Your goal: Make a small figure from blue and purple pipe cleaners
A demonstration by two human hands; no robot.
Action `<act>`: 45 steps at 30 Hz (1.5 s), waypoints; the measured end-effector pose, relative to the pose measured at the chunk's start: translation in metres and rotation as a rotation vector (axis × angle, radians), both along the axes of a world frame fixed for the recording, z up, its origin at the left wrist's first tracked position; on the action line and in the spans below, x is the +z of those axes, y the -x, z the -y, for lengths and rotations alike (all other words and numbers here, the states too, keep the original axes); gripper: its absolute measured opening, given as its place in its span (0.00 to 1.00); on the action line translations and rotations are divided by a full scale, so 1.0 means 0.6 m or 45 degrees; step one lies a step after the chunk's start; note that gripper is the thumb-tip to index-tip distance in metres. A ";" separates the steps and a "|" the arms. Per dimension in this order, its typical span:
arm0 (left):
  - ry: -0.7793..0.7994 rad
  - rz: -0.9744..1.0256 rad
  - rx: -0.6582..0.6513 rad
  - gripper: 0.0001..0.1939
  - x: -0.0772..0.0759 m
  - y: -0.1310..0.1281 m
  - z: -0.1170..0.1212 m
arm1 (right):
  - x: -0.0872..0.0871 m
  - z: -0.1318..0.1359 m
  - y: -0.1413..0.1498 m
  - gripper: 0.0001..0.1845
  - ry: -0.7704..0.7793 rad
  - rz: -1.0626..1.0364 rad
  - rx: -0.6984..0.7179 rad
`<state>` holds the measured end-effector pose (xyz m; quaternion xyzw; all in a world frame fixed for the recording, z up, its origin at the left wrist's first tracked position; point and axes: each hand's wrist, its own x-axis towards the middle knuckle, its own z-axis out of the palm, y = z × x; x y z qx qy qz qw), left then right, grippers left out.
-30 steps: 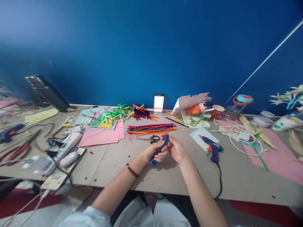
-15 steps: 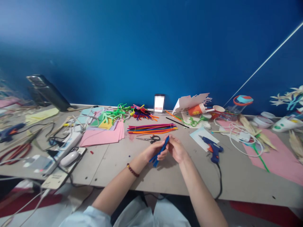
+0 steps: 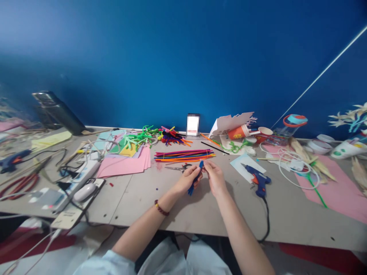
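My left hand (image 3: 187,181) is closed round a small bundle of blue pipe cleaners (image 3: 191,189), which stands tilted with its loose ends hanging below the palm. At the bundle's upper end, the thumb and fingers of my right hand (image 3: 215,177) are pinched together on the blue tips. Partly hidden behind my left hand lies a pair of dark-handled scissors (image 3: 175,168). Just beyond the hands rests a row of long pipe cleaners (image 3: 183,156) in purple, red, blue and orange, banded together.
To the right lies a blue glue gun (image 3: 260,182) on light-blue paper, its cord running off the table's front edge. Pink paper sheets (image 3: 123,166), a power strip (image 3: 77,185) and a mouse (image 3: 84,191) are on the left. A phone (image 3: 193,125) stands against the wall.
The blue bundle has turned more upright and sits lower in my left hand. My right hand's fingers have shifted to pinch at its upper end.
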<state>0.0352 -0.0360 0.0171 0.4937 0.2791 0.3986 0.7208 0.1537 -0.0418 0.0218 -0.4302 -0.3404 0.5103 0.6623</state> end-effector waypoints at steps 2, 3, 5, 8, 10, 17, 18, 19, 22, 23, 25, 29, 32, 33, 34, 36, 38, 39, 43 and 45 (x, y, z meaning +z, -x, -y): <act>-0.115 -0.119 0.075 0.20 0.001 0.000 0.000 | -0.001 0.000 0.001 0.14 -0.011 0.090 -0.027; -0.173 -0.174 0.117 0.20 0.001 -0.001 0.000 | -0.002 0.001 0.001 0.14 -0.011 0.130 -0.037; -0.272 -0.258 0.189 0.19 0.000 -0.002 0.001 | -0.002 0.001 0.001 0.14 -0.020 0.211 -0.065; -0.366 -0.324 0.251 0.17 -0.002 -0.003 0.002 | -0.003 0.002 -0.001 0.11 -0.054 0.327 -0.103; -0.416 -0.362 0.278 0.15 -0.003 -0.002 0.003 | -0.001 0.004 -0.002 0.11 -0.072 0.377 -0.118; -0.590 -0.492 0.319 0.12 0.005 0.004 0.003 | 0.006 0.006 -0.004 0.11 -0.059 0.354 -0.152; -0.614 -0.512 0.316 0.12 0.007 0.005 0.003 | 0.005 0.005 -0.004 0.11 -0.036 0.317 -0.155; -0.636 -0.531 0.310 0.12 0.008 0.006 0.003 | 0.004 0.004 -0.005 0.11 -0.011 0.276 -0.158; -0.660 -0.545 0.292 0.12 0.011 0.007 0.004 | -0.002 -0.002 -0.008 0.12 0.037 0.167 -0.144; -0.648 -0.533 0.290 0.12 0.011 0.007 0.003 | -0.003 -0.004 -0.009 0.13 0.045 0.132 -0.122; -0.601 -0.496 0.295 0.13 0.012 0.006 0.003 | -0.005 -0.007 -0.010 0.14 0.053 0.050 -0.066; -0.539 -0.476 0.322 0.13 0.010 0.004 0.000 | -0.003 -0.007 -0.009 0.15 0.047 -0.057 0.000; -0.570 -0.505 0.323 0.14 0.008 0.005 -0.002 | -0.004 -0.006 -0.008 0.15 0.062 -0.045 0.016; -0.570 -0.510 0.309 0.14 0.007 0.005 -0.003 | -0.005 -0.006 -0.008 0.14 0.070 -0.039 0.016; -0.559 -0.509 0.289 0.14 0.005 0.006 -0.003 | -0.006 -0.006 -0.007 0.14 0.076 -0.036 0.012; -0.510 -0.489 0.233 0.16 0.001 0.006 -0.004 | -0.007 -0.007 -0.007 0.13 0.084 -0.051 -0.009; -0.468 -0.457 0.163 0.18 -0.003 0.006 -0.004 | -0.006 -0.008 -0.007 0.12 0.095 -0.103 -0.033; -0.461 -0.443 0.135 0.19 -0.005 0.006 -0.004 | -0.004 -0.008 -0.008 0.12 0.103 -0.134 -0.036; -0.464 -0.422 0.116 0.20 -0.011 0.004 -0.005 | 0.003 -0.008 -0.008 0.12 0.118 -0.227 -0.004; -0.467 -0.432 0.139 0.20 -0.012 0.002 -0.005 | 0.005 -0.008 -0.008 0.13 0.115 -0.244 0.002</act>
